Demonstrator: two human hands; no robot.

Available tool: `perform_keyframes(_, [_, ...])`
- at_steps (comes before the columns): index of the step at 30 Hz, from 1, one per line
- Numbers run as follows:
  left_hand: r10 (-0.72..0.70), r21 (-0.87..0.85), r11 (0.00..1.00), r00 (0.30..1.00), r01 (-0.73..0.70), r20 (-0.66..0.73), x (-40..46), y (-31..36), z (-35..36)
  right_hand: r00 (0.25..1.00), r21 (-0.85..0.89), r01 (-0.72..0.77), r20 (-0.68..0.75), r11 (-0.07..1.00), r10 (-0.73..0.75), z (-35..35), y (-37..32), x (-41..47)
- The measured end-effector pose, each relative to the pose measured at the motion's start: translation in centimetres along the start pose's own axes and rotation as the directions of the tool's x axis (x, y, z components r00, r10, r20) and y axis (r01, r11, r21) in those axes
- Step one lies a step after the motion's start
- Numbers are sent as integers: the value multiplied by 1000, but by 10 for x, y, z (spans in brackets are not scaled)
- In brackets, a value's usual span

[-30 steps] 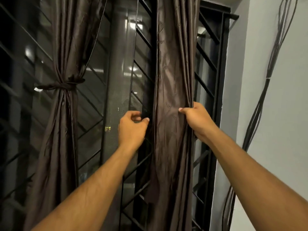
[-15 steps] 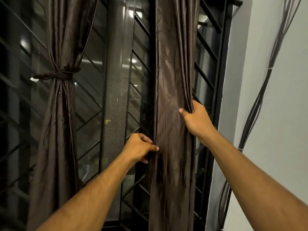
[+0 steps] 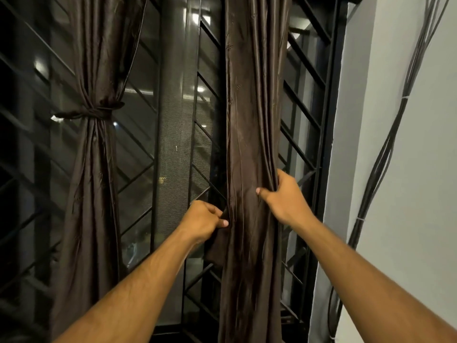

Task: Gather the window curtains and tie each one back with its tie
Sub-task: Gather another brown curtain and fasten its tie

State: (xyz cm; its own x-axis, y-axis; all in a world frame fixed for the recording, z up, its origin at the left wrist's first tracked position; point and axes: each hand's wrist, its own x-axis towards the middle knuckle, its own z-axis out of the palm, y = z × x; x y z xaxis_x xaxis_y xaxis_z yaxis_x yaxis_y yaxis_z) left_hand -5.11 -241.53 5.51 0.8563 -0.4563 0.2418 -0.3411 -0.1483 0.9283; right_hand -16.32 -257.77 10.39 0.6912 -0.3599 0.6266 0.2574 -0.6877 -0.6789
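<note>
Two dark brown satin curtains hang before a barred window. The left curtain (image 3: 96, 70) is gathered and bound at mid height by its tie (image 3: 94, 112). The right curtain (image 3: 254, 95) hangs loose in folds. My right hand (image 3: 284, 196) grips its right folds, thumb across the front. My left hand (image 3: 205, 220) pinches a dark strip of cloth at the curtain's left edge; I cannot tell whether this strip is the tie or the curtain's hem.
A black metal window grille (image 3: 205, 134) with diagonal bars and a mesh panel (image 3: 173, 144) stands behind the curtains. A grey wall (image 3: 425, 169) rises on the right, with a bundle of dark cables (image 3: 385, 149) running up it.
My left hand has dropped from the open gap beside the curtain and taken hold of the cloth at its left edge. My right hand keeps its hold on the right folds.
</note>
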Motion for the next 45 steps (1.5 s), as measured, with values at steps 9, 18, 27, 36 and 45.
perform_keyframes(9, [78, -120, 990, 994, -68, 79, -10, -4, 15, 995, 60, -29, 92, 998, 23, 44, 35, -43])
perform_keyframes(18, [86, -425, 905, 971, 17, 223, -15, -7, 20, 992, 143, 1, 122, 990, -18, 62, 44, -51])
perform_keyframes(27, [78, -335, 942, 982, -16, 172, -10, -9, 15, 898, 595, -344, 435, 727, 69, 51, 40, -52])
perform_keyframes(36, [1, -232, 972, 988, 36, 155, 1, -7, 14, 937, 266, -308, -78, 913, 339, 44, 55, -14])
perform_keyframes(45, [-54, -88, 994, 983, 71, 175, 19, 0, 2, 948, 174, -164, 299, 971, 106, 43, 42, 14])
